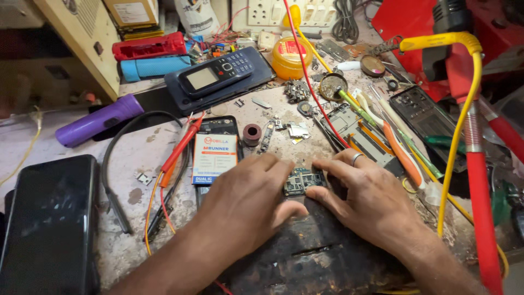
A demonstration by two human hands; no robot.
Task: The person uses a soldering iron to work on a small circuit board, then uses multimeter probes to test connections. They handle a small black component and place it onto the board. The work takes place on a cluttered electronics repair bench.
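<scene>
— The worktop point(136, 191) is a stained, cluttered repair bench. What's in hand?

— One small circuit board point(302, 181) on a scorched wooden block point(322, 246), pinned between left hand point(245, 205) and right hand point(371, 191), fingers curled on its edges. It's being steadied, I'd judge; any next move needs a light, fine touch.

— Phones?

— One keypad phone point(215, 74), one black smartphone point(49, 218).

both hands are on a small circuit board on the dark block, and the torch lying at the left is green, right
Not quite: the head view shows the torch is purple, not green. The rest holds: the left hand and right hand are both on the small circuit board on the dark block.
</scene>
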